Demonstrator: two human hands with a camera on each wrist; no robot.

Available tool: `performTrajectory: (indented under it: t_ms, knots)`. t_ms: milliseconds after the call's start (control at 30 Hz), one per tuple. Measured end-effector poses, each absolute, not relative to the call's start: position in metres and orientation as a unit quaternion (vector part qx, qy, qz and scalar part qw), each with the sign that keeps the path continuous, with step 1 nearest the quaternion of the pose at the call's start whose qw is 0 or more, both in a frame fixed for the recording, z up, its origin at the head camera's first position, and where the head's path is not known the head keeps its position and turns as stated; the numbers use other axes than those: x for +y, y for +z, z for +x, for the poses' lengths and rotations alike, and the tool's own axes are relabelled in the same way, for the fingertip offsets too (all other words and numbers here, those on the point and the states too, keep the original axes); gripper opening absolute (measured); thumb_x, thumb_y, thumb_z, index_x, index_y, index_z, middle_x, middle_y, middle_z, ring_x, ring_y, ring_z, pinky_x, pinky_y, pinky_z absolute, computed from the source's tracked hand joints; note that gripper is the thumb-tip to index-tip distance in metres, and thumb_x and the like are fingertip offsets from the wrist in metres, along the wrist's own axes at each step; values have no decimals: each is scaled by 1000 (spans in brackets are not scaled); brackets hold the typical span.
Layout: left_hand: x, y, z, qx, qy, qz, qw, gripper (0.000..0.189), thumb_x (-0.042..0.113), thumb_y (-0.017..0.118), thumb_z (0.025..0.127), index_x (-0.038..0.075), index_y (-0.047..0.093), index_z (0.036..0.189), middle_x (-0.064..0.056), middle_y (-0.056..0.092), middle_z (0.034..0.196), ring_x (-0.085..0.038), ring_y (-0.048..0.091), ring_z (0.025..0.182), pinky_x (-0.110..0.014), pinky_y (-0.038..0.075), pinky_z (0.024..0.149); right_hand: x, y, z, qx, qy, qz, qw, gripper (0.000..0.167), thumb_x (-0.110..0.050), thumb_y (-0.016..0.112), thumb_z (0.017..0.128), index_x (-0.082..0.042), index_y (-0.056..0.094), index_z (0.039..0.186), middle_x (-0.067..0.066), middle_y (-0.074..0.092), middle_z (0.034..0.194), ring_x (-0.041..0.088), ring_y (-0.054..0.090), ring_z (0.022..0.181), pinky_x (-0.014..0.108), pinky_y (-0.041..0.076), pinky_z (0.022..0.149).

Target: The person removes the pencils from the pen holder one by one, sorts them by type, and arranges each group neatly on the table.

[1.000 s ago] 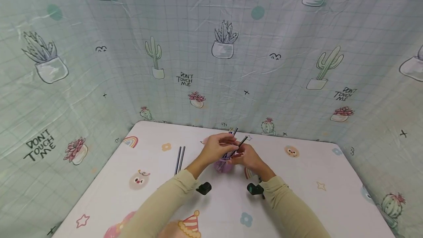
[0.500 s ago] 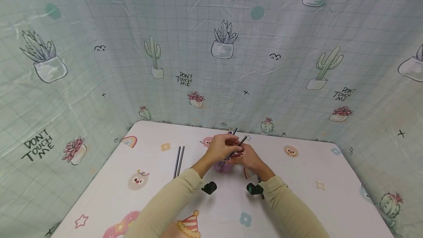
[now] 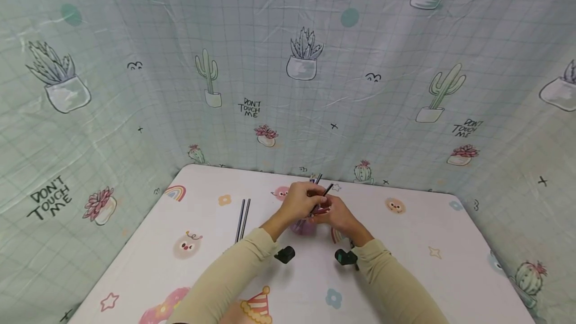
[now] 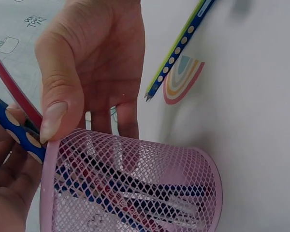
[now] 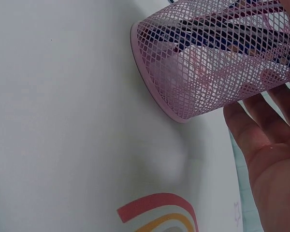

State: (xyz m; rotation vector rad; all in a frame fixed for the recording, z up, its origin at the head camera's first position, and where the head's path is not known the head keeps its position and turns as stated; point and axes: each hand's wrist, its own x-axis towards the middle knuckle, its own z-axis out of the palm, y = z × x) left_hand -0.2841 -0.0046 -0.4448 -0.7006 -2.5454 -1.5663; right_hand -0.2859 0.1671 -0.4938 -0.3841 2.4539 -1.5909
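Observation:
A pink mesh pencil cup [image 4: 135,179] with several pencils inside stands between the hands, low in the head view. My right hand [image 3: 342,216] grips its rim, thumb on the rim in the left wrist view and fingers [image 5: 261,121] against the mesh in the right wrist view. My left hand [image 3: 299,204] is over the cup's mouth and pinches a dark pencil [image 3: 328,189] that leans to the upper right. By the rim, the left wrist view has a blue dotted pencil [image 4: 17,130] and a red pencil [image 4: 14,92]. Left fingertips are partly hidden.
Two pencils [image 3: 243,219] lie side by side on the printed white table [image 3: 382,284], left of the cup. A blue dotted pencil and a yellow-green one [image 4: 179,48] lie near a printed rainbow. A cactus-print curtain [image 3: 252,64] rises behind the table.
My left hand has shifted slightly right over the cup. The dark pencil it pinches sits a little lower and further left. My right hand keeps its grip on the cup.

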Motion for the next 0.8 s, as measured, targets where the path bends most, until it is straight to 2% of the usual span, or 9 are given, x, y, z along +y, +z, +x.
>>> performTrajectory:
  t_ms: [167,333,467,633,800]
  knots:
    - [-7,-443,-285,-811,-531,-236,65,14,11,78,92,6,82,104,-8,81,104,-16,74,94,-22,61,81,167,-494,-285,833,-530,-128,90,60,-20,93,77,-4,68,130,13,73,116,23,68,102,36,58,86]
    - [-9,-434,-281,-799,-548,-234,77,17,5,77,91,2,81,107,-12,80,106,-22,74,96,-21,62,82,167,-493,-283,826,-537,-147,91,66,-20,92,79,-5,65,137,14,72,121,24,68,104,38,59,89]
    - [-12,-426,-279,-788,-563,-235,79,17,5,76,92,2,81,108,-13,80,106,-25,75,97,-24,63,82,166,-493,-283,818,-544,-161,98,75,-20,91,80,-7,59,146,15,70,131,26,70,108,42,61,96]
    - [-17,-415,-278,-770,-588,-235,78,18,9,77,93,2,80,109,-14,80,107,-27,75,101,-29,65,87,165,-492,-283,818,-542,-166,100,85,-21,90,80,-15,51,155,12,66,142,26,69,110,42,60,97]
    - [-20,-402,-276,-758,-606,-227,79,20,13,78,94,3,80,112,-14,79,111,-28,75,106,-32,65,91,164,-491,-283,818,-541,-167,101,86,-22,90,81,-18,49,157,9,66,143,26,67,111,38,58,94]
